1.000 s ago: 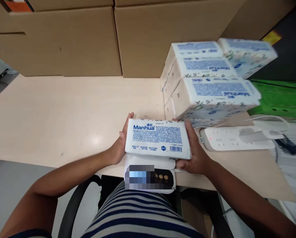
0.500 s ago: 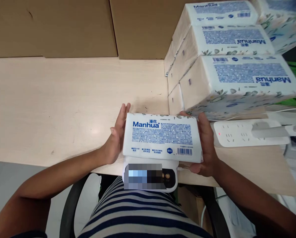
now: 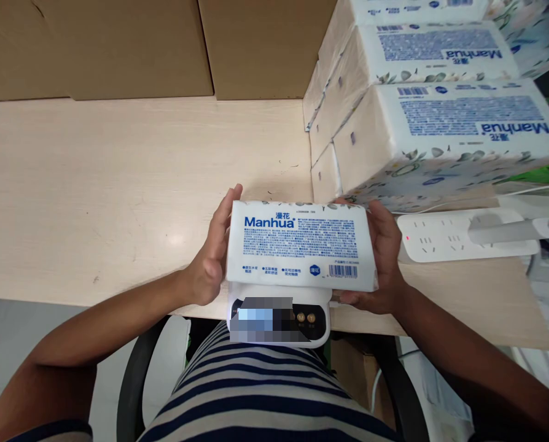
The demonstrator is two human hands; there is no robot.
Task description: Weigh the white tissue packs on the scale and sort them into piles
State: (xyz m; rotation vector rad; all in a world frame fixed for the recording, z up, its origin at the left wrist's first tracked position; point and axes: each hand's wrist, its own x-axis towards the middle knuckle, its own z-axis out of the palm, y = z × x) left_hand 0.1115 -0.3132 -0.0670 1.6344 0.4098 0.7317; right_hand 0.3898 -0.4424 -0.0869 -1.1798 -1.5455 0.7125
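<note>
A white pack of tissues (image 3: 302,245) printed "Manhua" in blue lies flat over the white digital scale (image 3: 279,291), covering most of its plate. The scale's front panel juts out below the pack, its display blurred out. Along the pack's left end, my left hand (image 3: 210,258) is open with fingers stretched out, close against the side; whether it touches is unclear. My right hand (image 3: 385,258) wraps the right end, a fingertip behind the far edge and the thumb under the near edge. The pack partly hides the right fingers.
More tissue packs (image 3: 468,116) are stacked at the back right. A white power strip (image 3: 440,236) with a plug in it lies right of my right hand. Cardboard boxes (image 3: 118,49) line the back of the wooden table (image 3: 94,184). Chair arms flank my striped shirt.
My view has tilted down and closer, then shifted slightly. The left hand loosened from the pack's side and now lies close to it again. The right hand stays at the right end.
</note>
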